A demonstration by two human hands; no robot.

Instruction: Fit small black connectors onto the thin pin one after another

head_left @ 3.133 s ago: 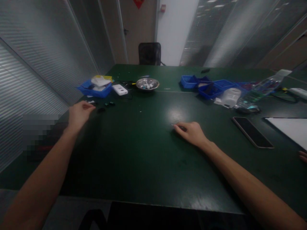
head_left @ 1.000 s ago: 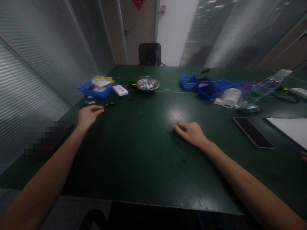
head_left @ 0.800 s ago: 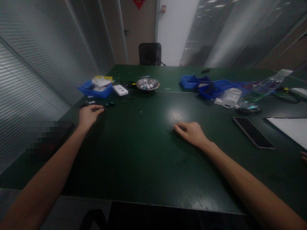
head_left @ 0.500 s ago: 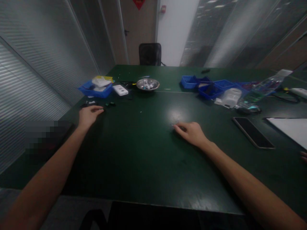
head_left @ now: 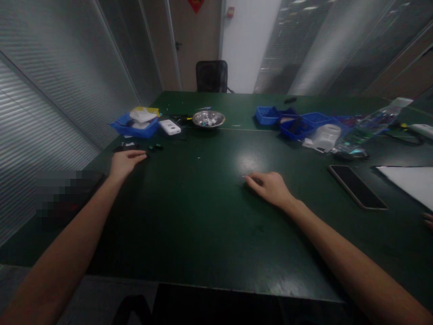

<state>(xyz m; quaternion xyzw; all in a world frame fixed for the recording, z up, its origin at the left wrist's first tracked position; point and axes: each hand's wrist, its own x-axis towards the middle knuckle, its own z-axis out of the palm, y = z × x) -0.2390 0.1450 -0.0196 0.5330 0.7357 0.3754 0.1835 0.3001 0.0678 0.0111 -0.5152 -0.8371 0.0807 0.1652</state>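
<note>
My left hand (head_left: 124, 163) is over the left part of the green table (head_left: 189, 216), its thumb and fingertips pinched together. Whatever lies between those fingertips is too small to make out. Just beyond them sit small dark green pieces (head_left: 155, 147), and dark items with pale bits (head_left: 128, 145) lie behind the knuckles. Resting low near the middle right, my right hand (head_left: 269, 186) is also closed in a pinch. A tiny pale tip (head_left: 243, 176) pokes out past its thumb and forefinger; its kind cannot be told.
At the back left are a blue bin (head_left: 144, 131), a white device (head_left: 170, 127) and a metal bowl (head_left: 209, 119) of small pieces. Blue trays (head_left: 267, 116), a plastic bottle (head_left: 375, 122) and a phone (head_left: 356, 187) occupy the right. Another person's fingers (head_left: 428, 220) show at the right edge.
The fingertips of my left hand have shifted very slightly. My right hand and the things on the table look the same.
</note>
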